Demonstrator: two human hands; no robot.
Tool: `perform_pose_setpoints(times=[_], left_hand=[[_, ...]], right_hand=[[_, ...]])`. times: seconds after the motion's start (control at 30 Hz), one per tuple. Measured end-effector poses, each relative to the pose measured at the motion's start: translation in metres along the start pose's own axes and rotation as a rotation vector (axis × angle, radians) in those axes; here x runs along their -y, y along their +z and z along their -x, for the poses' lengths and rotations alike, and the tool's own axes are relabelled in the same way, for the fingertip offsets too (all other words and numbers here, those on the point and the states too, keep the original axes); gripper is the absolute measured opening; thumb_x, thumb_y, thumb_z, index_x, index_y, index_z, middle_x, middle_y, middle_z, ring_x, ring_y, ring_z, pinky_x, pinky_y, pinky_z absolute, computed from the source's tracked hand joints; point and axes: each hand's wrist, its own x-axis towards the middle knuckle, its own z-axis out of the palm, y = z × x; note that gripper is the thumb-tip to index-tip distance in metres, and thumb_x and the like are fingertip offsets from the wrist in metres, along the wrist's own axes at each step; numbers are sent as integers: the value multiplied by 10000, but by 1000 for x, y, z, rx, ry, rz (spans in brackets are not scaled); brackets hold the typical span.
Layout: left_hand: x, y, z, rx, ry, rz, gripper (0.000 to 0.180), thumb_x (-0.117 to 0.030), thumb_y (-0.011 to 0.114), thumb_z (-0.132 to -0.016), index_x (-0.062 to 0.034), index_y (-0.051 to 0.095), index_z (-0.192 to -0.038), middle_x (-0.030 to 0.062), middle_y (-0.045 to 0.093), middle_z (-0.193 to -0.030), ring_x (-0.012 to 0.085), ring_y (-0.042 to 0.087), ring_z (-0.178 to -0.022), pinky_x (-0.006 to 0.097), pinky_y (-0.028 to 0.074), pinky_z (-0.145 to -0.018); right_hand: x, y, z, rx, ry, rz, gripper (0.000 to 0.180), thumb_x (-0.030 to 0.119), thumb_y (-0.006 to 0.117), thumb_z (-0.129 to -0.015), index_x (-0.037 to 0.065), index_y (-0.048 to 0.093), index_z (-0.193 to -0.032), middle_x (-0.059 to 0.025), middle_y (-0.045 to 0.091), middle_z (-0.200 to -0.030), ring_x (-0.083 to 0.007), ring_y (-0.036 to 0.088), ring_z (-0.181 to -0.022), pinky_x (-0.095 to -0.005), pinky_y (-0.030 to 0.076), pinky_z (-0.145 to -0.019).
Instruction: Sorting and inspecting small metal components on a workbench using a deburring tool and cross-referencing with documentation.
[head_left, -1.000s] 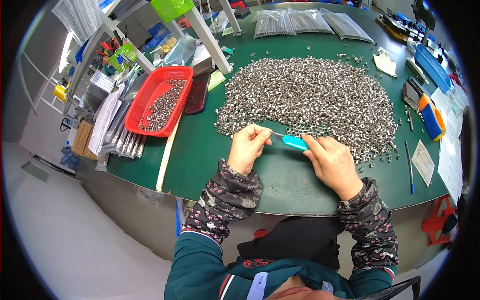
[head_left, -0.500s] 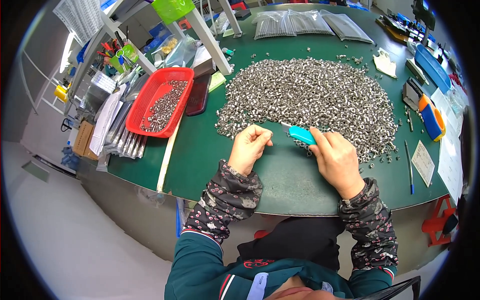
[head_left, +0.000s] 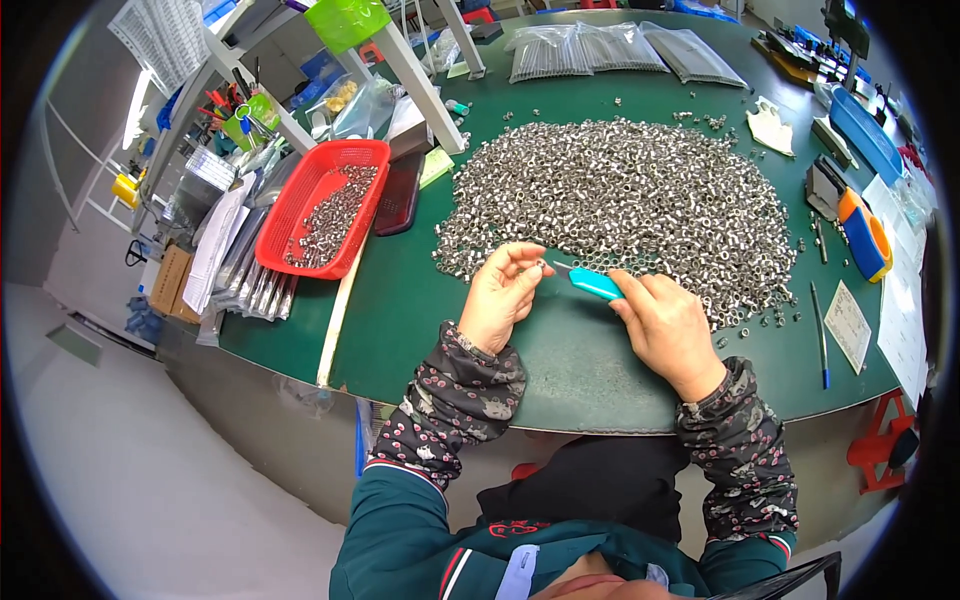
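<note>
Resting at the near edge of the green table (head_left: 420, 300), the right hand (head_left: 668, 330) has its grip closed round a small tool with a turquoise handle (head_left: 595, 284), whose thin metal tip points toward 9 o'clock at the left hand (head_left: 502, 296). The left hand's fingers are pinched together just at that tip — whatever small piece they hold is too tiny to make out, so I cannot tell what the grip has hold of. Both hands sit at 6 o'clock of a broad heap of small silvery metal rings (head_left: 630, 200), the tool lying just over its near fringe. At 9 o'clock of the heap a red plastic basket (head_left: 300, 215) holds more of the same rings, well apart from the hands. A blue pen (head_left: 822, 335) lies at 3 o'clock of the right hand, beside a small paper slip (head_left: 848, 322) — and clear bags (head_left: 590, 50) of parts lie at 12 o'clock beyond the heap.
</note>
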Motion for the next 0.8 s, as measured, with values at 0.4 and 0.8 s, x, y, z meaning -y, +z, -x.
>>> perform_pose_setpoints(times=[0.4,0.8], left_hand=[[4,-6,-2,-1,26,-30,169,-50,544,-815,-23,506,-977,36,557,-824,-3,321,-459,140,214,-366],[6,-5,-2,71,37,14,113,-51,511,-834,-43,488,-944,18,521,-766,2,317,-453,146,206,-369]], right_hand=[[-2,0,1,51,46,-79,200,180,573,-760,81,547,-932,-79,501,-626,-247,539,-611,-361,438,-524],[-1,-2,1,117,103,-189,200,175,556,-772,73,559,-944,-104,540,-660,-279,556,-635,-382,443,-555]])
